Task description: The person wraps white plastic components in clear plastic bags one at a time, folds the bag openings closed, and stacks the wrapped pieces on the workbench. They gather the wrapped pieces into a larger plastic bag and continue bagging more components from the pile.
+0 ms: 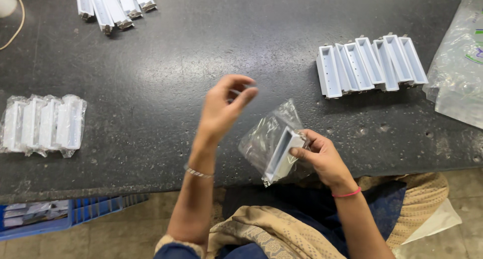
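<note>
My right hand (322, 156) grips a white rectangular plastic housing (284, 156) that sits partly inside a clear plastic bag (266, 136), just above the near edge of the dark table (201, 63). My left hand (224, 108) is raised over the table to the left of the bag, fingers curled and apart, holding nothing that I can see. A thin bracelet circles my left wrist and a pink band my right.
A row of bare white housings (370, 63) lies at the right. Several bagged housings (43, 123) lie at the left edge. More housings (113, 5) sit at the top left. A stack of clear bags (460, 68) is far right. A blue crate (65, 213) stands below the table.
</note>
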Available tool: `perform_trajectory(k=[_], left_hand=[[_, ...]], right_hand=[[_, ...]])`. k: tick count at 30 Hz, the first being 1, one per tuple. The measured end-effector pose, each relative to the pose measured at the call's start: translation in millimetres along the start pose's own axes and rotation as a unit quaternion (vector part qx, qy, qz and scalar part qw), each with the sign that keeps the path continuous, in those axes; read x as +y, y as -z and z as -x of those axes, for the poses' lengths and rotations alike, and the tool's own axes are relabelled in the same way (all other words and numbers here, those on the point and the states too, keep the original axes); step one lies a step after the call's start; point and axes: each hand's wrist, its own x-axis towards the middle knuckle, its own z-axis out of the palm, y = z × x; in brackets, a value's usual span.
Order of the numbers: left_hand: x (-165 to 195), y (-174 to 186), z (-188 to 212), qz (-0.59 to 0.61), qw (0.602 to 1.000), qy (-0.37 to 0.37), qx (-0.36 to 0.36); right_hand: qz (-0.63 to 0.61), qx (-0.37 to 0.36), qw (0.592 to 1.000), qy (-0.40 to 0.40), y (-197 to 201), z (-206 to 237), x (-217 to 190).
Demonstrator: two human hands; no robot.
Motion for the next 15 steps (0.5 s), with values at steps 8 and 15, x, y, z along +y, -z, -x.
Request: perform_trajectory(k=[8, 15], left_hand=[[-8, -30, 71, -0.076, 0.985, 0.039, -0.153], [-12, -64, 57, -0.005, 0.999, -0.042, 0.002]], right_hand=[[-0.102, 0.02, 0.994, 0.028, 16, -12, 12], [-0.054, -0.004, 0.998, 0.031, 10, -3, 8]])
